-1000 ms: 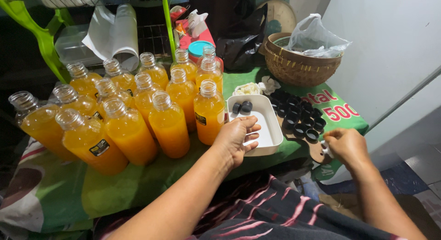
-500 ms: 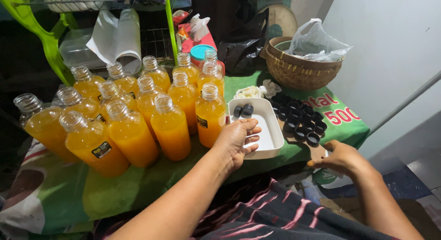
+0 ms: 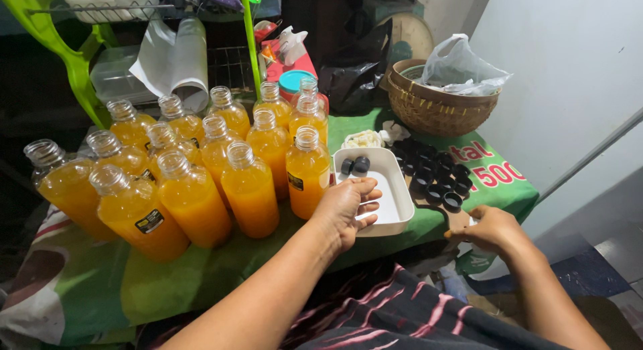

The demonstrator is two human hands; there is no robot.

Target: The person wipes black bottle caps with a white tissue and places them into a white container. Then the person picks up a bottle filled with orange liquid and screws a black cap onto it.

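I see a table (image 3: 221, 269) covered by a green cloth (image 3: 415, 226) with red printed characters on its right end. The wall at right is plain white; the room behind the table is dark.

Largest group: uncapped clear bottles (image 3: 249, 189) filled with orange liquid stand clustered on the left and centre of the table. Several carry a small dark rectangular label on the front, one visible on the near left bottle (image 3: 137, 213) and one on the bottle (image 3: 307, 172) just beside the tray.

Behind them I see a green plastic rack (image 3: 67, 55), a roll of white sheet (image 3: 175, 58) and a clear tub (image 3: 117, 74). At the far right stands a woven basket (image 3: 439, 102) holding a crumpled clear bag (image 3: 462, 67).

A white rectangular tray (image 3: 395, 202) sits right of the bottles, with two black caps (image 3: 355, 166) in its far corner. More black caps (image 3: 439, 179) lie in a loose cluster on the cloth just right of the tray.

My left hand (image 3: 345, 209) is partly open, fingers curled over the near left rim of the tray, touching it. My right hand (image 3: 492, 229) is at the table's right edge, near the loose caps, fingers curled; I cannot tell whether it holds anything. A dark striped garment (image 3: 402, 316) fills the foreground.
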